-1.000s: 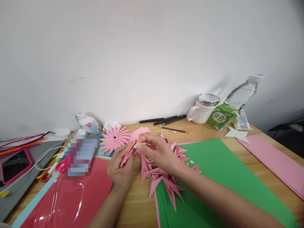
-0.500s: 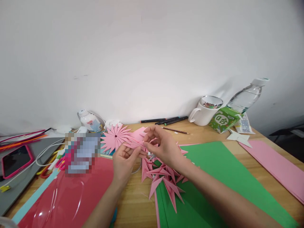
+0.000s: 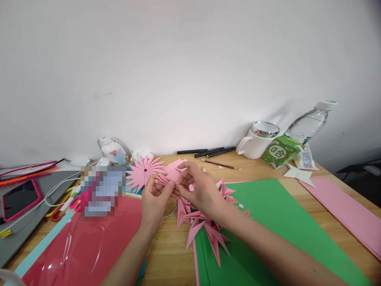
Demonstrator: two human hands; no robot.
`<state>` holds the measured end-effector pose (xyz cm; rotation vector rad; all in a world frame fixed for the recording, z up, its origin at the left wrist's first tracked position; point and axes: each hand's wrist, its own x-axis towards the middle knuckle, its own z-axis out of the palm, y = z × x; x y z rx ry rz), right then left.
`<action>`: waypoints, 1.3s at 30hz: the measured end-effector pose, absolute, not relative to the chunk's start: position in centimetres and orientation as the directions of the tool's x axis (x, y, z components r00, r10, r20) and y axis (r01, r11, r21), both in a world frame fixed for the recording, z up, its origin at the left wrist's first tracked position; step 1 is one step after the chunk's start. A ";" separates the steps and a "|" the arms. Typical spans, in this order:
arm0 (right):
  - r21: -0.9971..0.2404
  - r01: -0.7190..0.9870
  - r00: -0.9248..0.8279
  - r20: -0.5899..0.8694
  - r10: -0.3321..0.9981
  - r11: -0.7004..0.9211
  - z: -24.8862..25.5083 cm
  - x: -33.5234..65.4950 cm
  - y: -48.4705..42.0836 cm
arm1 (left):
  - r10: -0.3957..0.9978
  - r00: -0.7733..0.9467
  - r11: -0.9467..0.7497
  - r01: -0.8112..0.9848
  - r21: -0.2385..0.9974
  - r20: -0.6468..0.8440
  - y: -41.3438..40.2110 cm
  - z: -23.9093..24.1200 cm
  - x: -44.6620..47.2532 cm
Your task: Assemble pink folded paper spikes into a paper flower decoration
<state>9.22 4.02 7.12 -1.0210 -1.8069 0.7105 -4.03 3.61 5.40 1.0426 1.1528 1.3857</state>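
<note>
Between my two hands is a small folded pink paper piece [image 3: 164, 180], partly covered by the fingers. My left hand [image 3: 157, 198] pinches it from the left with the thumb on top. From the right, my right hand [image 3: 198, 188] grips its other end, thumb and fingertips pressed together. Just below and behind the right hand lies a cluster of pointed pink paper stars [image 3: 205, 226]. A flat pink paper star with many points [image 3: 145, 171] rests beyond the left hand, and a flat pink paper sheet [image 3: 174, 169] shows next to it.
Green paper sheets [image 3: 268, 206] cover the right, red paper [image 3: 113, 234] the left. Along the wall stand a pill bottle [image 3: 113, 151], markers [image 3: 214, 151], a white mug [image 3: 256, 141], a green box [image 3: 279, 151] and a tilted water bottle [image 3: 308, 125]. A phone [image 3: 22, 198] lies far left.
The pink piece in my hands has turned and sits lower between the fingers. My right hand has shifted slightly down, its fingertips closer to the left thumb.
</note>
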 end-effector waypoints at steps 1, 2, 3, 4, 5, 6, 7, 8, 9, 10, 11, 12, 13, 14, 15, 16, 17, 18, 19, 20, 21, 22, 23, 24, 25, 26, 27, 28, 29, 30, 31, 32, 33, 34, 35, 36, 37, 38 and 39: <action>-0.805 0.346 -0.241 0.420 0.875 0.482 7.1 9.1 4.0 | 0.994 -0.104 -0.034 -0.163 0.986 0.017 3.6 5.3 -4.1; -0.810 0.346 -0.239 0.412 0.879 0.473 7.1 9.1 4.0 | 0.995 -0.092 -0.038 -0.155 0.987 0.024 3.7 5.2 -4.1; -0.816 0.343 -0.236 0.404 0.884 0.465 7.1 9.1 4.0 | 0.996 -0.082 -0.041 -0.142 0.989 0.030 3.7 5.1 -4.2; -0.822 0.338 -0.229 0.401 0.887 0.458 7.1 9.0 4.0 | 0.996 -0.077 -0.044 -0.130 0.991 0.034 3.7 5.0 -4.2; -0.828 0.333 -0.220 0.398 0.891 0.452 7.1 9.0 4.0 | 0.997 -0.075 -0.043 -0.121 0.992 0.034 3.7 5.0 -4.2; -0.832 0.330 -0.212 0.395 0.894 0.446 7.0 9.0 4.0 | 0.997 -0.075 -0.039 -0.116 0.992 0.031 3.7 5.0 -4.3; -0.834 0.328 -0.207 0.393 0.896 0.443 7.0 9.0 4.0 | 0.996 -0.080 -0.035 -0.114 0.993 0.026 3.7 5.0 -4.3; -0.835 0.329 -0.205 0.393 0.896 0.441 6.9 9.0 4.0 | 0.996 -0.087 -0.035 -0.117 0.993 0.025 3.7 5.1 -4.3; -0.834 0.330 -0.204 0.394 0.896 0.442 6.8 9.0 4.0 | 0.995 -0.097 -0.038 -0.121 0.992 0.026 3.7 5.1 -4.3; -0.831 0.332 -0.203 0.399 0.894 0.446 6.7 9.0 4.0 | 0.994 -0.106 -0.040 -0.124 0.992 0.026 3.7 5.2 -4.2; -0.828 0.335 -0.202 0.402 0.893 0.449 6.6 9.0 4.1 | 0.993 -0.113 -0.040 -0.125 0.991 0.026 3.7 5.3 -4.2; -0.824 0.341 -0.200 0.406 0.892 0.452 6.5 9.0 4.1 | 0.993 -0.118 -0.039 -0.126 0.991 0.024 3.7 5.3 -4.2; -0.819 0.349 -0.197 0.411 0.890 0.455 6.5 9.0 4.1 | 0.993 -0.119 -0.035 -0.126 0.991 0.020 3.7 5.4 -4.1; -0.815 0.355 -0.193 0.415 0.889 0.457 6.4 8.9 4.1 | 0.993 -0.121 -0.031 -0.126 0.992 0.016 3.7 5.4 -4.1; -0.812 0.360 -0.190 0.418 0.889 0.459 6.4 8.9 4.1 | 0.992 -0.122 -0.029 -0.126 0.992 0.013 3.7 5.5 -4.1; -0.811 0.364 -0.188 0.418 0.889 0.458 6.4 8.9 4.1 | 0.992 -0.122 -0.028 -0.128 0.991 0.013 3.7 5.5 -4.1; -0.810 0.366 -0.188 0.417 0.889 0.457 6.4 8.9 4.1 | 0.993 -0.121 -0.030 -0.133 0.991 0.014 3.8 5.4 -4.1; -0.811 0.367 -0.189 0.415 0.890 0.456 6.3 8.9 4.1 | 0.993 -0.121 -0.034 -0.142 0.989 0.016 3.8 5.4 -4.1; -0.810 0.371 -0.192 0.411 0.891 0.454 6.3 8.9 4.1 | 0.993 -0.118 -0.036 -0.153 0.988 0.018 3.8 5.3 -4.1; -0.808 0.377 -0.196 0.408 0.892 0.453 6.3 8.9 4.1 | 0.993 -0.115 -0.037 -0.164 0.986 0.018 3.9 5.2 -4.1; -0.803 0.385 -0.201 0.408 0.891 0.454 6.3 8.9 4.1 | 0.994 -0.112 -0.035 -0.171 0.985 0.016 3.9 5.1 -4.2; -0.797 0.394 -0.206 0.409 0.889 0.457 6.3 8.9 4.1 | 0.994 -0.110 -0.033 -0.176 0.984 0.013 3.9 4.9 -4.2; -0.791 0.402 -0.211 0.410 0.887 0.461 6.3 8.9 4.1 | 0.994 -0.109 -0.028 -0.177 0.984 0.009 3.9 4.8 -4.3; -0.783 0.411 -0.217 0.414 0.884 0.468 6.3 8.9 4.1 | 0.994 -0.108 -0.021 -0.175 0.984 0.002 3.9 4.7 -4.3; -0.773 0.418 -0.222 0.421 0.879 0.476 6.2 8.9 4.1 | 0.994 -0.108 -0.014 -0.175 0.984 -0.005 3.9 4.7 -4.3; -0.763 0.425 -0.225 0.431 0.874 0.486 6.1 8.9 4.0 | 0.994 -0.109 -0.005 -0.178 0.984 -0.015 3.9 4.7 -4.3; -0.754 0.430 -0.227 0.441 0.868 0.496 6.0 8.9 4.0 | 0.994 -0.109 0.007 -0.183 0.983 -0.027 3.8 4.8 -4.2; -0.748 0.434 -0.229 0.448 0.864 0.503 5.9 8.8 4.0 | 0.993 -0.109 0.018 -0.189 0.982 -0.039 3.8 4.8 -4.2; -0.745 0.433 -0.230 0.452 0.862 0.507 5.8 8.8 3.9 | 0.993 -0.110 0.028 -0.196 0.980 -0.051 3.8 4.9 -4.1; -0.749 0.428 -0.230 0.452 0.862 0.507 5.7 8.8 3.9 | 0.992 -0.112 0.038 -0.205 0.978 -0.062 3.8 5.0 -4.1; -0.759 0.417 -0.232 0.444 0.866 0.500 5.7 8.8 3.9 | 0.991 -0.114 0.044 -0.213 0.976 -0.070 3.8 5.1 -4.0; -0.776 0.400 -0.232 0.429 0.873 0.488 5.8 8.8 3.9 | 0.990 -0.117 0.046 -0.221 0.974 -0.074 3.8 5.1 -4.0; -0.798 0.377 -0.224 0.414 0.882 0.470 5.9 8.8 3.9 | 0.990 -0.123 0.042 -0.228 0.973 -0.072 3.8 5.1 -4.0; -0.824 0.346 -0.206 0.398 0.894 0.447 6.2 8.8 3.9 | 0.989 -0.134 0.035 -0.236 0.971 -0.068 3.9 5.1 -4.0; -0.854 0.307 -0.175 0.383 0.907 0.420 6.5 8.9 3.9 | 0.987 -0.148 0.026 -0.245 0.969 -0.064 3.9 5.1 -4.0; -0.887 0.256 -0.133 0.361 0.923 0.384 6.9 8.9 3.9 | 0.984 -0.166 0.014 -0.256 0.966 -0.058 4.0 5.1 -4.0; -0.924 0.187 -0.096 0.321 0.942 0.334 7.2 8.9 3.9 | 0.981 -0.187 0.001 -0.268 0.963 -0.053 4.0 5.0 -4.1; -0.958 0.103 -0.075 0.259 0.963 0.266 7.6 8.9 3.9 | 0.977 -0.208 -0.010 -0.279 0.960 -0.050 4.0 5.0 -4.1; -0.984 0.007 -0.075 0.177 0.981 0.178 7.9 8.8 3.8 | 0.973 -0.228 -0.022 -0.289 0.957 -0.046 4.0 5.0 -4.1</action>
